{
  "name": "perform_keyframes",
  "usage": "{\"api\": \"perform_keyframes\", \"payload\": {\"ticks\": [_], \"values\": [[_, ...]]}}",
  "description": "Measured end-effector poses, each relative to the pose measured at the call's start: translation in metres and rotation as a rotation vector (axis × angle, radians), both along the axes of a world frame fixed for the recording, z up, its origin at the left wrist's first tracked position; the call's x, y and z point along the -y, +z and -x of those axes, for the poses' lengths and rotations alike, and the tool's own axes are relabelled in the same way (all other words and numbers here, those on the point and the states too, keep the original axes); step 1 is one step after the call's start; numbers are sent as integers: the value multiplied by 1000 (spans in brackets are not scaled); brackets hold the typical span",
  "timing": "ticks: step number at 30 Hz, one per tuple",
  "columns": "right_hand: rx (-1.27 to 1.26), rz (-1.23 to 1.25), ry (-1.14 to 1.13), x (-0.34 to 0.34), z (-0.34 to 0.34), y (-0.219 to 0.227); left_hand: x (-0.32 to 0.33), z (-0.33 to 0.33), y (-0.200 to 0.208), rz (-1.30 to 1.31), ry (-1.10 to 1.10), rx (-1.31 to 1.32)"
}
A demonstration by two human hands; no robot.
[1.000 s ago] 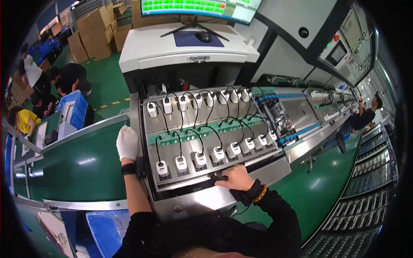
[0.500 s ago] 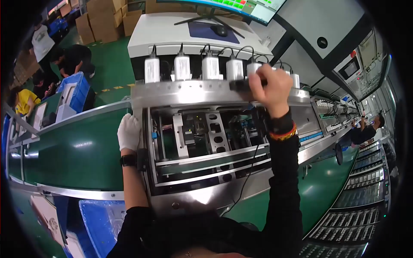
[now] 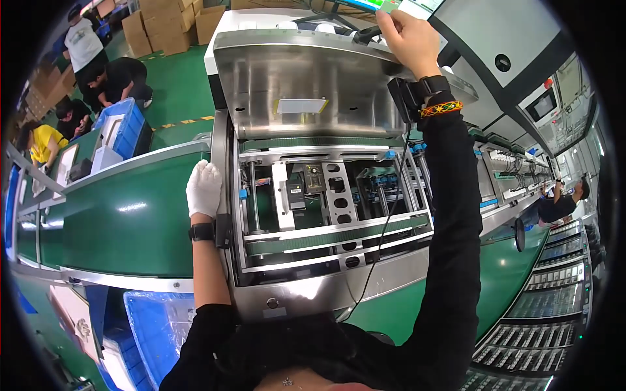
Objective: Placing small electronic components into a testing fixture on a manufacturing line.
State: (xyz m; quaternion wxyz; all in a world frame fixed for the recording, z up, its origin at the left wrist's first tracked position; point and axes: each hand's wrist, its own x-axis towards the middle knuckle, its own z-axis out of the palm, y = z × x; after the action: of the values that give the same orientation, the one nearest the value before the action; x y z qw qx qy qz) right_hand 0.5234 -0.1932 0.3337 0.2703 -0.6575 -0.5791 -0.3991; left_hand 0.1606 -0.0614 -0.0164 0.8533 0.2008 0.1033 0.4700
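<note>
The broad metal cover (image 3: 306, 81) of the machine stands tilted up at its far side, its shiny inner face toward me. My right hand (image 3: 412, 42) is closed around the black handle (image 3: 367, 34) near the cover's upper edge. In a white glove, my left hand (image 3: 203, 189) rests against the machine's left side frame (image 3: 225, 150), fingers pointing away from me and apparently holding nothing. Below the cover lies the exposed inside of the machine, with metal rails (image 3: 336, 236), a slotted plate (image 3: 338, 192) and a small black module (image 3: 295, 193).
A green conveyor belt (image 3: 130, 228) runs off to the left. A black cable (image 3: 385, 241) hangs across the opening. Blue bins (image 3: 147, 326) stand at lower left. Several people are at the far left; another person (image 3: 559, 205) works at the right. Boxes (image 3: 160, 26) are stacked behind.
The cover has swung up and back with my right hand on its handle, uncovering more of the machine's inside. My left hand stays by the side frame.
</note>
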Motion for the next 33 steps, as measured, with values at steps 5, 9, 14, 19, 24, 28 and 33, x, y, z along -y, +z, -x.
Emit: {"api": "perform_keyframes", "payload": {"ticks": [5, 9, 14, 19, 24, 28, 33], "values": [[-20, -9, -2, -6, 3, 5, 2, 3, 8, -81, 89, -132], [-82, 27, -17, -1, 2, 1, 15, -6, 34, 194, 119, -121], [-73, 35, -59, 3, 9, 2, 13, 0, 30, 125, 107, -137], [-63, -1, -33, 4, 9, 1, 14, -2, 31, 103, 73, -88], [-49, -40, -6, 7, 9, -3, 13, -3, 31, 158, 83, -102], [-29, -82, 39, 11, 16, -7, 8, 0, 22, 29, 99, -137], [72, 10, 70, 38, 25, -11, 11, -8, 29, 184, 77, -81]]}}
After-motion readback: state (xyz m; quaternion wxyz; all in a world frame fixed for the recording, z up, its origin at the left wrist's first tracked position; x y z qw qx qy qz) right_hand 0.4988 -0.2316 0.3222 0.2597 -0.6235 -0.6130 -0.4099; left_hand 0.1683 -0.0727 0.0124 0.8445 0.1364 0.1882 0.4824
